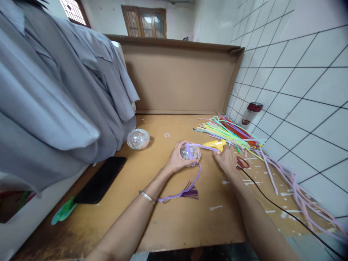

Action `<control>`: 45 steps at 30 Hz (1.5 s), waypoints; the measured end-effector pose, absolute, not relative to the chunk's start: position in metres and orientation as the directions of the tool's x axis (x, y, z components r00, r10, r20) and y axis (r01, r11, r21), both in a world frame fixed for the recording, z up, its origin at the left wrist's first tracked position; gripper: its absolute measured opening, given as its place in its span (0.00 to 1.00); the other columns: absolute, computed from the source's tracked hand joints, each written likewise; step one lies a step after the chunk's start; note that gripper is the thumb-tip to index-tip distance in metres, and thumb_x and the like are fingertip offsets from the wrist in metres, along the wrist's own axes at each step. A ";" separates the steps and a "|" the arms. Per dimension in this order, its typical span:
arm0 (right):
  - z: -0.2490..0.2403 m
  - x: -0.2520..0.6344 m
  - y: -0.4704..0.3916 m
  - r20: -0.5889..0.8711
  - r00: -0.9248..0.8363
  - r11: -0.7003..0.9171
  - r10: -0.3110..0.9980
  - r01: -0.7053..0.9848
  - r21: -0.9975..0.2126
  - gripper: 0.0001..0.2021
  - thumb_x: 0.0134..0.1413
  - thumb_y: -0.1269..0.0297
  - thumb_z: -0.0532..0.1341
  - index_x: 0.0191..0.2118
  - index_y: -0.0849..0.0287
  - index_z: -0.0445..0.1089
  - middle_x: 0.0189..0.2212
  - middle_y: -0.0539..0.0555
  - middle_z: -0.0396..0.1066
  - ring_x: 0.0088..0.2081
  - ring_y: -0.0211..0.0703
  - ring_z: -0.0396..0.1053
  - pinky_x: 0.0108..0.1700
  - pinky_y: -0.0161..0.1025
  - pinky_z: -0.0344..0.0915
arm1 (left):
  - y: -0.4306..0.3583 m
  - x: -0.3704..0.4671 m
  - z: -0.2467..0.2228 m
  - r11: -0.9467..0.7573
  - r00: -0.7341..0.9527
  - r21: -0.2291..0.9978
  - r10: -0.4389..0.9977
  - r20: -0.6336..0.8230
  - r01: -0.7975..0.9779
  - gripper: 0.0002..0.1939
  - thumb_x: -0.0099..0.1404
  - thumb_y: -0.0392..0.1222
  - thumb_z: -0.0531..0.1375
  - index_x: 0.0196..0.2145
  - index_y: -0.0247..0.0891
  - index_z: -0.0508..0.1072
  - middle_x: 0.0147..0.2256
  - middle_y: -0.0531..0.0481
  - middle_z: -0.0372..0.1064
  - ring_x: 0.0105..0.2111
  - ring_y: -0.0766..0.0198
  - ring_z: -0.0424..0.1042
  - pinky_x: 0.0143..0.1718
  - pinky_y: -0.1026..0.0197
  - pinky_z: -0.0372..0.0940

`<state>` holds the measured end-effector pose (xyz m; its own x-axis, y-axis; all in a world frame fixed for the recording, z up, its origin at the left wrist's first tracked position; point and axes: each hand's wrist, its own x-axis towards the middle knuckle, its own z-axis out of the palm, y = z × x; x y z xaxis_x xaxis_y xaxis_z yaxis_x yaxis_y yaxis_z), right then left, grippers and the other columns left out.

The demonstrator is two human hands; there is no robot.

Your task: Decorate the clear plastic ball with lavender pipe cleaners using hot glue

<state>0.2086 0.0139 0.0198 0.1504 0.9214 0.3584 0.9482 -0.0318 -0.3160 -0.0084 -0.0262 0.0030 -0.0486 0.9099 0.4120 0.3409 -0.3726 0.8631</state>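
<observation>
My left hand (178, 158) is wrapped round a clear decorated ball (186, 154), its thumb below and fingers above. A purple strip (204, 146) crosses the ball and stretches right to my right hand (226, 158). That hand is closed at the strip's end, right beside a yellow glue gun (217, 144); whether it also grips the gun's handle is hard to tell. More purple strip (176, 196) hangs from the ball and curves left over the table, next to a dark purple tassel (191, 192).
A second clear ball (138, 139) and a black phone (100, 180) lie left. Colourful pipe cleaners (231, 130), red-handled scissors (243, 162) and a black cable (268, 198) are right. Grey cloth (62, 90) hangs left; a cardboard panel (179, 78) stands behind, a tiled wall right.
</observation>
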 end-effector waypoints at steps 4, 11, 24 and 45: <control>0.015 0.208 0.015 0.291 0.133 -0.061 0.947 0.968 -0.243 0.22 0.58 0.55 0.55 0.50 0.68 0.68 0.47 0.69 0.69 0.43 0.57 0.72 0.38 0.44 0.64 | -0.028 -0.008 0.005 -0.371 -0.036 0.867 0.914 0.405 0.332 0.40 0.41 0.45 0.74 0.51 0.39 0.66 0.51 0.44 0.68 0.53 0.51 0.69 0.58 0.48 0.62; 0.011 0.209 0.014 0.344 0.031 -0.011 0.939 0.998 -0.059 0.20 0.57 0.55 0.58 0.42 0.71 0.72 0.41 0.74 0.72 0.43 0.64 0.71 0.42 0.51 0.64 | -0.029 -0.007 0.005 -0.340 -0.015 0.892 0.933 0.361 0.299 0.41 0.41 0.45 0.74 0.52 0.39 0.66 0.51 0.44 0.70 0.52 0.50 0.70 0.58 0.48 0.63; 0.051 0.177 -0.016 0.733 -0.323 0.794 0.598 0.364 -0.487 0.21 0.60 0.56 0.59 0.56 0.57 0.67 0.47 0.60 0.71 0.47 0.48 0.71 0.50 0.48 0.68 | -0.030 -0.007 0.008 -0.332 -0.029 0.896 0.934 0.355 0.294 0.40 0.41 0.46 0.74 0.52 0.39 0.66 0.49 0.44 0.70 0.50 0.51 0.71 0.55 0.49 0.65; 0.039 0.160 -0.038 0.846 -0.269 0.885 0.461 0.216 -0.413 0.06 0.62 0.71 0.57 0.38 0.53 0.68 0.35 0.52 0.77 0.39 0.42 0.76 0.42 0.41 0.72 | -0.027 -0.010 0.010 -0.311 0.008 0.923 0.948 0.317 0.228 0.39 0.43 0.45 0.73 0.51 0.37 0.65 0.51 0.43 0.72 0.53 0.50 0.70 0.57 0.51 0.62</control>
